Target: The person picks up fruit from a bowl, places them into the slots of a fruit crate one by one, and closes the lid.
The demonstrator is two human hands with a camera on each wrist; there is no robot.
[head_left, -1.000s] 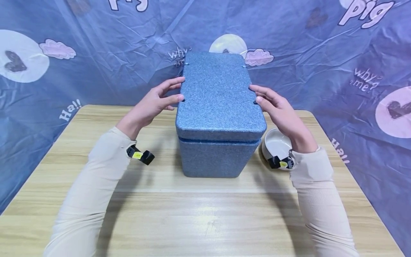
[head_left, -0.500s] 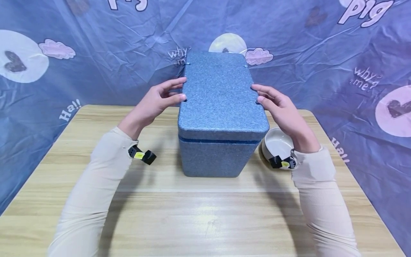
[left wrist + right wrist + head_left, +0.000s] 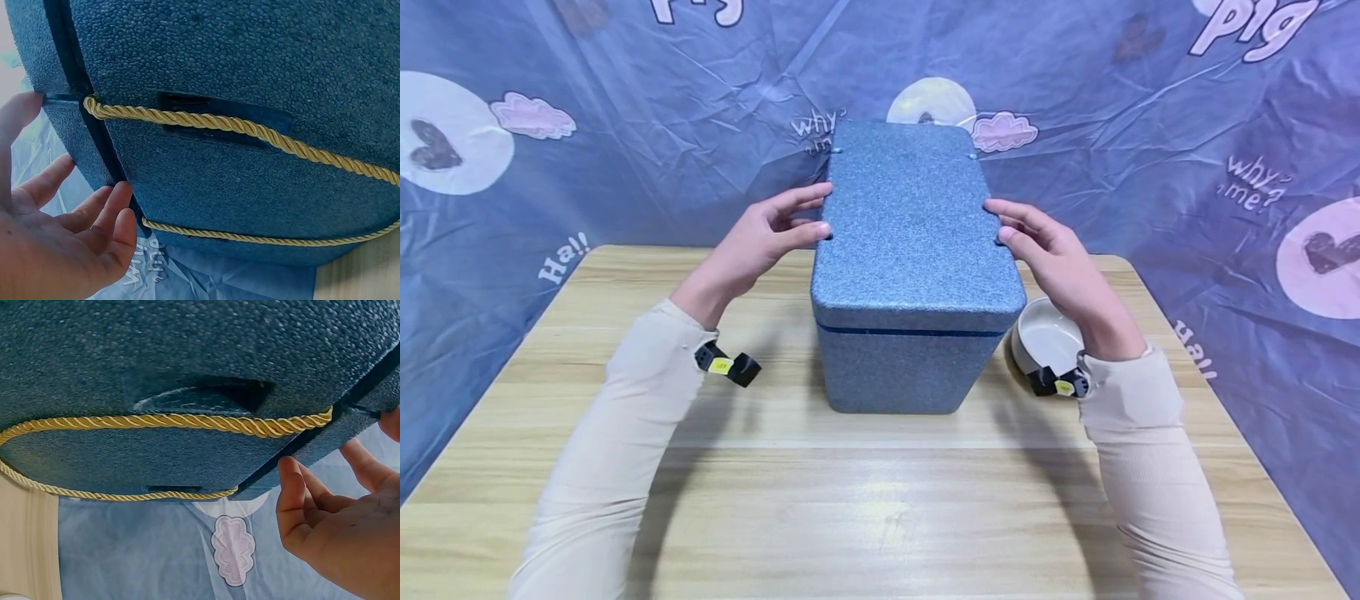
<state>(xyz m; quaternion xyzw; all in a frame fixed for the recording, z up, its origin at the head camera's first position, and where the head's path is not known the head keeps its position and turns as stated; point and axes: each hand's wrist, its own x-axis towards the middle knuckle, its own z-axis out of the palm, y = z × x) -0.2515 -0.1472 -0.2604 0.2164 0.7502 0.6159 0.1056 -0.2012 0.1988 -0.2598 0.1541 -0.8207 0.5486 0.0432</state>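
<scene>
A blue foam box (image 3: 898,375) stands upright on the wooden table. Its blue foam lid (image 3: 917,225) sits over the top, with a thin dark seam below the front edge. My left hand (image 3: 760,242) grips the lid's left edge, thumb and fingertips at its side. At the opposite edge my right hand (image 3: 1052,258) holds the lid in the same way. In the left wrist view, a gold twisted rope (image 3: 206,122) runs from the seam down the box wall. Another gold rope (image 3: 187,422) hangs along the other side in the right wrist view.
A white bowl (image 3: 1048,337) stands beside the box on the right, partly hidden by the right wrist and its black camera (image 3: 1060,382). The wooden table (image 3: 880,500) extends in front. A blue printed cloth (image 3: 685,108) hangs behind.
The lid shifts slightly right, then back left, with both hands on it. At the front, the gap between lid and box has narrowed to a thin seam.
</scene>
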